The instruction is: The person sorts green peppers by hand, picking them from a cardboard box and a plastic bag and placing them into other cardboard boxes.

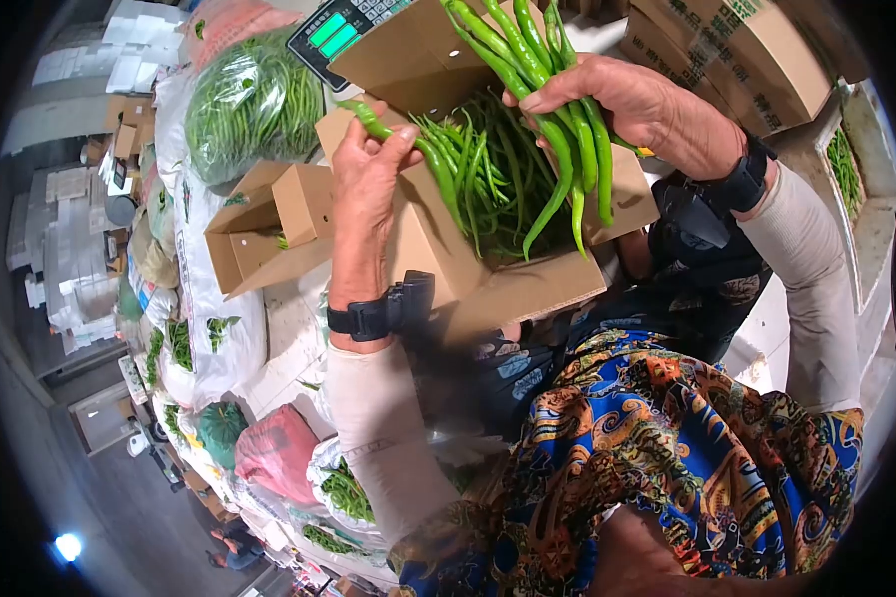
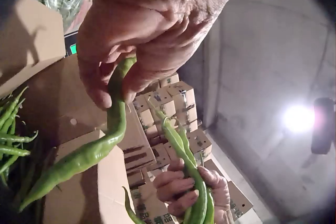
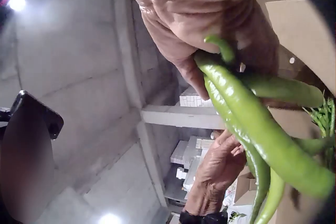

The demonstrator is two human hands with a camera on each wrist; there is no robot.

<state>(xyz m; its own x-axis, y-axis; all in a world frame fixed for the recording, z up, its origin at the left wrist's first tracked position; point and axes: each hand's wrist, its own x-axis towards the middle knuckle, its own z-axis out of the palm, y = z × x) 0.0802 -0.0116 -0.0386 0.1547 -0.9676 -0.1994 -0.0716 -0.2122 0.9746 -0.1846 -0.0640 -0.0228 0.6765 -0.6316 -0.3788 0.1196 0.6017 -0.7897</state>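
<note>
My left hand (image 1: 366,169) pinches one long green chili pepper (image 2: 100,148) near its upper end, between thumb and fingers. The pepper hangs over the left side of an open cardboard box (image 1: 448,259). A bunch of several long green peppers (image 1: 575,149) is gripped in my right hand (image 1: 622,99), above the right side of the same box. Inside the box lies a heap of green peppers (image 1: 488,184), partly in shadow. In the right wrist view, thick glossy peppers (image 3: 262,129) stick out from under the right hand's curled fingers.
A scale with a lit green display (image 1: 334,36) stands behind the box. To the left are a clear bag of peppers (image 1: 254,107) and a smaller open carton (image 1: 269,224). A closed printed carton (image 1: 737,60) sits at the right back, beside a bin (image 1: 866,239) holding peppers.
</note>
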